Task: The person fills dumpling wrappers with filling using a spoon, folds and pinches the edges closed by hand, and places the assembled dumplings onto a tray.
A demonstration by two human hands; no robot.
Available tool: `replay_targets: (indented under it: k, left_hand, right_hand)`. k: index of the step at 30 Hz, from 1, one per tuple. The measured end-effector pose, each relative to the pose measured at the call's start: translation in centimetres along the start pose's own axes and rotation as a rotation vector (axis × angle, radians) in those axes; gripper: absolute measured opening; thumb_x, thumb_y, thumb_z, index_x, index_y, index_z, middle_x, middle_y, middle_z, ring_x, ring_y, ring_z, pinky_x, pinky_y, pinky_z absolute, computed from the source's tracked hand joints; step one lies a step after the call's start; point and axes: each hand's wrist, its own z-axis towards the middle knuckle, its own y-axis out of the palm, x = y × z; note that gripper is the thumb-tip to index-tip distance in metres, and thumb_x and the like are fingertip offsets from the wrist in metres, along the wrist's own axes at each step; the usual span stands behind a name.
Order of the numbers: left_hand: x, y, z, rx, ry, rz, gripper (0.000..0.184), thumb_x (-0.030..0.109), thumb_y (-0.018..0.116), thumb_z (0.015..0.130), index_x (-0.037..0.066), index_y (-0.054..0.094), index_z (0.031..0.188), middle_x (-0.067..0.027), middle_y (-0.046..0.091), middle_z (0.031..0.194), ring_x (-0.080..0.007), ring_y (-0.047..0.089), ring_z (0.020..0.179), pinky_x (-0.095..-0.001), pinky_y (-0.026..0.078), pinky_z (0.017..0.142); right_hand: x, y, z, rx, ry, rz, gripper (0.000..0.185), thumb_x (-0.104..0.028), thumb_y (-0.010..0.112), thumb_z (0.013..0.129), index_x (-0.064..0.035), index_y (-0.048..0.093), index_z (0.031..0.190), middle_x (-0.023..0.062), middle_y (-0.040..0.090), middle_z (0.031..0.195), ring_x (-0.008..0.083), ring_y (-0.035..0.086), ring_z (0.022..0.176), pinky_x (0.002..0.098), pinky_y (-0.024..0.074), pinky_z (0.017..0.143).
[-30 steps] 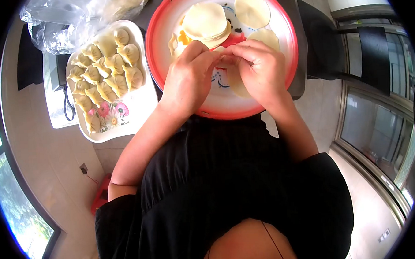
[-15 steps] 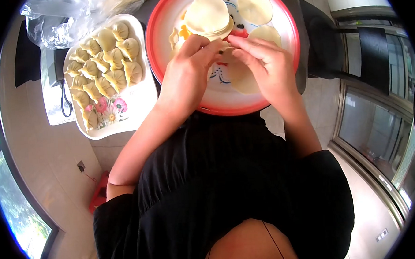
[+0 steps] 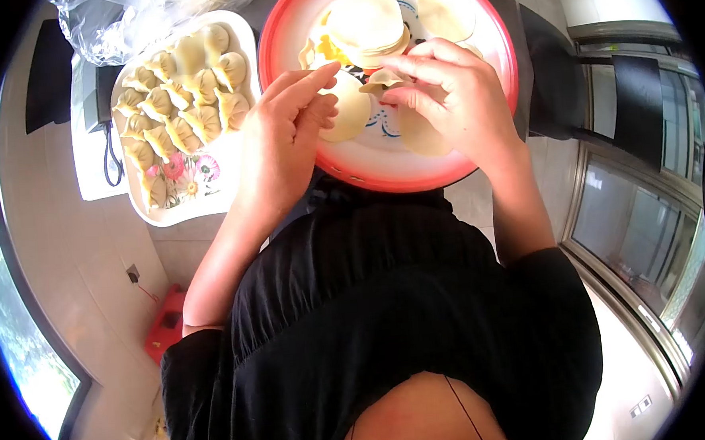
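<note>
Between the fingertips of my right hand (image 3: 453, 91) is a small folded dumpling (image 3: 382, 80), pinched at its near edge and partly hidden by the fingers. My left hand (image 3: 284, 132) hovers at the left of the round red-rimmed tray (image 3: 342, 173), its thumb and forefinger apart, with nothing visible in them. Just beside those fingertips lies a flat dumpling wrapper (image 3: 348, 113) on the tray. Behind the dumpling sits a stack of round wrappers (image 3: 364, 20). Another wrapper (image 3: 424, 132) lies beneath my right hand, and a loose one (image 3: 446, 12) is at the upper right.
To the left stands a white flower-printed tray (image 3: 200, 204) holding rows of pleated dumplings (image 3: 178, 94). A crumpled clear plastic bag (image 3: 119, 25) lies behind it. A black chair-like object (image 3: 552, 74) is right of the round tray.
My hands were together over the dumpling. Now my left hand has drawn away to the left and opened, leaving the dumpling in my right fingers. The view has shifted slightly.
</note>
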Motion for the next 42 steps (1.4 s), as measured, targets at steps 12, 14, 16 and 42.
replay_targets:
  k: [12,14,16,42]
  left_hand:
    - [0.8,1.4,2.0,-0.354,-0.409,-1.259,0.065,0.049,0.032,0.104,-0.004,0.037,0.142,-0.0233,0.039,0.143,-0.0386,0.052,0.123,-0.0454,0.044,0.105]
    - [1.6,1.6,2.1,-0.407,-0.505,-1.351,0.076,0.057,0.028,0.101,-0.007,0.037,0.141,-0.0207,0.046,0.136,-0.0333,0.053,0.12,-0.0438,0.048,0.103]
    - [1.2,1.9,2.2,-0.396,-0.513,-1.484,0.07,0.051,0.029,0.103,-0.006,0.031,0.143,-0.0244,0.041,0.14,-0.0414,0.05,0.123,-0.049,0.046,0.104]
    - [3.1,3.5,0.9,-0.11,-0.109,-1.11,0.072,0.052,0.017,0.104,-0.005,0.028,0.147,-0.0155,0.037,0.144,-0.026,0.037,0.134,-0.0397,0.025,0.115]
  right_hand:
    - [-1.4,-2.4,1.6,-0.011,-0.093,0.287,0.016,-0.001,0.063,0.089,0.0007,0.072,0.102,0.0093,0.068,0.083,0.0156,0.065,0.071,0.026,0.051,0.066]
    - [-1.7,-2.8,2.3,-0.117,-0.073,0.218,0.018,-0.004,0.062,0.091,0.0007,0.071,0.106,0.0097,0.069,0.085,0.0148,0.064,0.073,0.0257,0.0509,0.069]
    - [-2.3,-3.2,2.4,-0.035,0.007,0.326,0.02,-0.007,0.063,0.091,-0.0009,0.071,0.108,0.0097,0.069,0.085,0.0154,0.064,0.075,0.026,0.0499,0.071]
    - [-5.3,-0.8,0.9,0.321,-0.141,-0.157,0.02,-0.002,0.08,0.064,-0.006,0.072,0.082,0.0024,0.064,0.07,0.0132,0.052,0.051,0.0255,0.0419,0.051]
